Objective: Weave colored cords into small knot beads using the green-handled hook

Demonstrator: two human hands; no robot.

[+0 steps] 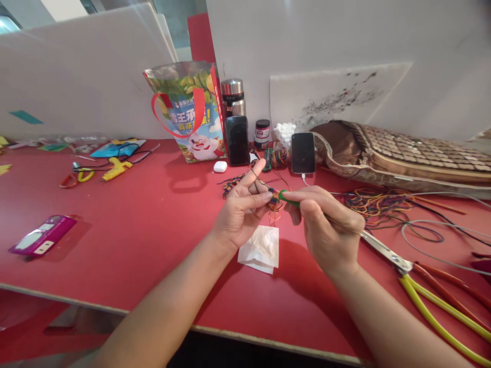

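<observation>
Between thumb and fingers, my left hand (243,207) pinches a small multicoloured crochet piece (274,203), its index finger raised with dark yarn running over it. My right hand (332,225) grips a green-handled crochet hook (289,198), whose tip meets the piece; the tip itself is too small to make out. A strip of similar crochet work (231,186) lies on the table behind my left hand. A ball of multicoloured yarn (281,157) sits farther back. Below both hands lies a folded white tissue (261,248).
On the red table (161,225) stand a printed bag (195,112), a metal flask (232,94) and two phones, one dark (237,140). Large scissors (406,268) and tangled yarn (378,202) lie right, beside a beaded cushion (418,153). A yellow glue gun (116,168) and purple box (44,236) are left.
</observation>
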